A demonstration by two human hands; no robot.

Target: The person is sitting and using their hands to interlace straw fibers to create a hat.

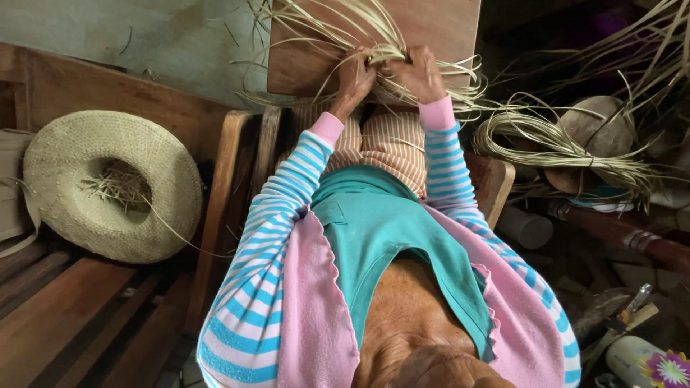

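Observation:
My left hand (355, 75) and my right hand (416, 74) are close together over a wooden board (445, 29) that rests on my lap. Both hands grip pale straw strands (338, 29) that fan out upward and to the sides from between my fingers. The woven part under my hands is mostly hidden. My sleeves are striped blue and white with pink cuffs.
An upturned woven straw hat (111, 183) with loose ends inside lies on a wooden bench (65, 316) at left. A coil of straw (553, 144) lies on a round brown object (596, 129) at right. A cylinder (525, 226) and a flowered container (643, 359) sit lower right.

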